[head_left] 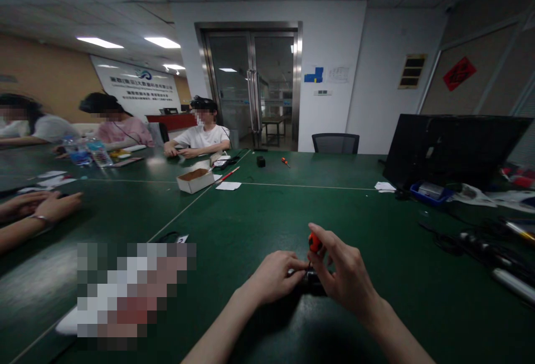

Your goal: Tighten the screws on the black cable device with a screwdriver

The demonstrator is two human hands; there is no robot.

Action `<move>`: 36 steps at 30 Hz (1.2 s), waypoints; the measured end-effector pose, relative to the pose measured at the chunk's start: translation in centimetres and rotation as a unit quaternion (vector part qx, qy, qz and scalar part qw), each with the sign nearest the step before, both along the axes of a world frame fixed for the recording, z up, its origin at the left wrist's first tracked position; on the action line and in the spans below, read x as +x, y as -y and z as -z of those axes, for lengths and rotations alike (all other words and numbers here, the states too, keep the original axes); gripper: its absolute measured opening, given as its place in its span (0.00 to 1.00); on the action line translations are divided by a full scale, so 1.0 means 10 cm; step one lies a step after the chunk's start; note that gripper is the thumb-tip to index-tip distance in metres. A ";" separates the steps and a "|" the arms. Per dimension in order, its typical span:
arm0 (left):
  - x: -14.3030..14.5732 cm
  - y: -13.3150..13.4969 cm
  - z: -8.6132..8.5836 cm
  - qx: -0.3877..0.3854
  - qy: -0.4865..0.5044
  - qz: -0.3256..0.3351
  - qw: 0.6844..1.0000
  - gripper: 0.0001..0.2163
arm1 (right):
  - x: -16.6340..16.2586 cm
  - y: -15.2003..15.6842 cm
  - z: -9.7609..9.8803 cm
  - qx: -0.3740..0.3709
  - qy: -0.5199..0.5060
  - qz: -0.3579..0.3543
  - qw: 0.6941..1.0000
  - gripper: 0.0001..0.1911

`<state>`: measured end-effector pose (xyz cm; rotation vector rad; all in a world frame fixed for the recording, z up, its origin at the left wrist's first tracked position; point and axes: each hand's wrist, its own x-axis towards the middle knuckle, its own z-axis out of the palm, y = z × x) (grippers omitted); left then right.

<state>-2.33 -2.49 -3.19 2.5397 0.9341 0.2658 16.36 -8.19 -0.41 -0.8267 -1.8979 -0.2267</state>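
"What do we see at lower centre?"

"Two things, both held. Our right hand (345, 268) pinches one orange-handled screwdriver (315, 242), shaft pointing down; our left hand (278, 276) grips one black object (314, 286), partly hidden, low over the green table (234, 224)."

"And farther off?"

"We count one open white box (195, 181) left of centre, two bottles (99, 153) at left, one black monitor (455, 149) at right."

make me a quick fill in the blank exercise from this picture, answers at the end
1. The person's own ____ hand holds the orange-handled tool.
2. The other hand touches a dark object on the ____-coloured table.
3. The large black monitor stands toward the ____ edge of the picture.
4. Past the table's far edge, before the white wall, is a mesh-backed ____.

Missing words: right; green; right; chair
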 end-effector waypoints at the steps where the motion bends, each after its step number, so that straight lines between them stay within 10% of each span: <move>1: 0.00 0.00 -0.01 -0.001 0.000 0.001 1.000 0.14 | -0.01 0.00 0.00 -0.005 0.000 -0.002 1.000 0.26; 36: 0.01 0.02 -0.03 -0.003 0.007 -0.003 1.000 0.14 | 0.01 -0.01 0.04 -0.011 0.000 0.003 1.000 0.26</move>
